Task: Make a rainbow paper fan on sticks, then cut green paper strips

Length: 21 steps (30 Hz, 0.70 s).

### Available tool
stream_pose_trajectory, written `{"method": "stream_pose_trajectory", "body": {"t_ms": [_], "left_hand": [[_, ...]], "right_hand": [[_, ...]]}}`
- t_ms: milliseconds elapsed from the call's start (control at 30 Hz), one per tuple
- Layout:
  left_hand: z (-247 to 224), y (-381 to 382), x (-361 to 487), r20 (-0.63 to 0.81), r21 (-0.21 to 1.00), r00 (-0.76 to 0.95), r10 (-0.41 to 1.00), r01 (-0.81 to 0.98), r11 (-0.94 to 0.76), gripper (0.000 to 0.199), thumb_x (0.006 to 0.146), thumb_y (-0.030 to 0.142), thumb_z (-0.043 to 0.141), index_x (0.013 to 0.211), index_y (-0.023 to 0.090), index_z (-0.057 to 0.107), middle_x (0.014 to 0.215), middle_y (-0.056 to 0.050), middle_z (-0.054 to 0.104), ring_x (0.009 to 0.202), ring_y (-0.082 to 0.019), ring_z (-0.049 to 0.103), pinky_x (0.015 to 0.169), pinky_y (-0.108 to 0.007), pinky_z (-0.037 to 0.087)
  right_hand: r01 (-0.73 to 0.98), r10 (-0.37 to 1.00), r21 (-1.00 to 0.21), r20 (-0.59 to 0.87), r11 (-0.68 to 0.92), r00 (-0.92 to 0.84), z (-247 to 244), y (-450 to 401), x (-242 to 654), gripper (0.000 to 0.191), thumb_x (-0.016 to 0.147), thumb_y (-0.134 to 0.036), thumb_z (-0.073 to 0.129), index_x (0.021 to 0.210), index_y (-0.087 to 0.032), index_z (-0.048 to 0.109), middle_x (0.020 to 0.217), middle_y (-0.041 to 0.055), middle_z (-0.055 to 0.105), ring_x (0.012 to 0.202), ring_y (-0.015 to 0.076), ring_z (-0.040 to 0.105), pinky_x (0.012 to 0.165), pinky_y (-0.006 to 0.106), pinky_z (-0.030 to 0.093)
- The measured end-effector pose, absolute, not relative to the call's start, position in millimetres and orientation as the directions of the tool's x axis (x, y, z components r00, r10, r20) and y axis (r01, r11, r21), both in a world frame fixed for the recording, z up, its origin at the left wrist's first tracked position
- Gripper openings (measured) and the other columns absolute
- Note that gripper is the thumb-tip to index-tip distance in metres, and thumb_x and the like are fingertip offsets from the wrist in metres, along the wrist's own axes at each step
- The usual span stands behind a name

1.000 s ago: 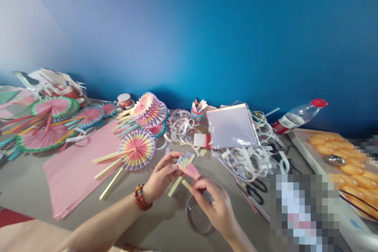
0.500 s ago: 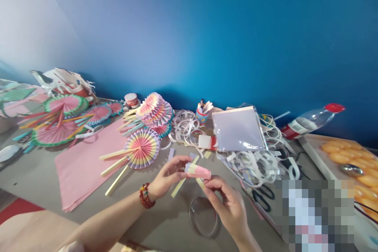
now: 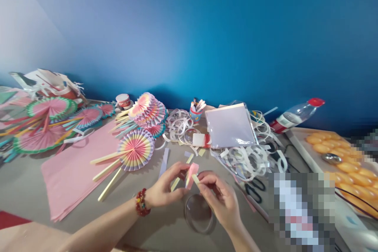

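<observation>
My left hand (image 3: 165, 187) pinches a small pleated bundle of folded paper (image 3: 193, 169), pink with a yellow and lilac edge, tilted nearly upright. In the fingers of my right hand (image 3: 220, 199) is a pale yellow paper strip (image 3: 195, 179), its end against the bundle's face. Just below the hands, a ring-shaped roll of clear tape (image 3: 199, 230) lies on the table. A finished pleated paper fan (image 3: 136, 149), with pale yellow strips for handles, rests left of my hands. Loose lilac strips (image 3: 164, 162) lie beyond my left hand.
Pink paper sheets (image 3: 71, 177) are at the left, with more paper fans (image 3: 49, 108) behind. Further back stand a cup of pens (image 3: 196, 113) and a bagged lilac paper pack (image 3: 230, 126). Curled white strips (image 3: 248, 161), scissors (image 3: 255, 189) and a bottle (image 3: 298, 116) lie right.
The folded bundle has turned from nearly level to nearly upright. The yellow strip has come from below the bundle to its face. My view has swung slightly right.
</observation>
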<state>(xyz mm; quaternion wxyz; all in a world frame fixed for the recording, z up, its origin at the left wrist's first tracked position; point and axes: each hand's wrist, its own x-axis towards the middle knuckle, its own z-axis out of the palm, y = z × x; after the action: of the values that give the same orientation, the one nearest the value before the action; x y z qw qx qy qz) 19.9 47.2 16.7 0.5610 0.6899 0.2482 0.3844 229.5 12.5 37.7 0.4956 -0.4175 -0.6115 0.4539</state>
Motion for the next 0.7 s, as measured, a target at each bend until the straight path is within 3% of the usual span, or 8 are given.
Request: {"method": "stream_pose_trajectory", "body": {"t_ms": [300,533,700], "left_hand": [[19,41,24,0.317,0.924,0.512,0.798,0.023,-0.382,0.054,0.086,0.017,0.062,0.135,0.024,0.042,0.121,-0.01,0.054,0.104,-0.022,0.058,0.091,-0.036,0.051],[20,37,26,0.331,0.886,0.478,0.813,0.139,-0.443,0.055,0.083,0.014,0.061,0.134,0.024,0.04,0.122,-0.009,0.056,0.103,-0.02,0.059,0.09,-0.035,0.052],[24,35,28,0.348,0.85,0.455,0.82,0.217,-0.481,0.057,0.083,0.014,0.061,0.134,0.024,0.038,0.119,-0.009,0.057,0.099,-0.02,0.061,0.087,-0.035,0.054]], "right_hand": [[-0.005,0.977,-0.984,0.178,0.179,-0.116,35,9,221,0.013,0.093,-0.03,0.06,0.084,-0.021,0.065,0.093,0.0045,0.059,0.076,0.0144,0.057,0.063,0.022,0.046],[-0.064,0.999,-0.997,0.036,0.035,-0.021,32,6,216,0.022,0.091,-0.039,0.063,0.081,-0.02,0.062,0.067,-0.002,0.053,0.057,0.0095,0.045,0.052,0.02,0.037],[-0.109,0.999,-0.994,-0.025,-0.027,-0.02,36,6,211,0.027,0.088,-0.044,0.065,0.079,-0.019,0.061,0.063,-0.0021,0.053,0.055,0.0094,0.044,0.051,0.02,0.036]]}}
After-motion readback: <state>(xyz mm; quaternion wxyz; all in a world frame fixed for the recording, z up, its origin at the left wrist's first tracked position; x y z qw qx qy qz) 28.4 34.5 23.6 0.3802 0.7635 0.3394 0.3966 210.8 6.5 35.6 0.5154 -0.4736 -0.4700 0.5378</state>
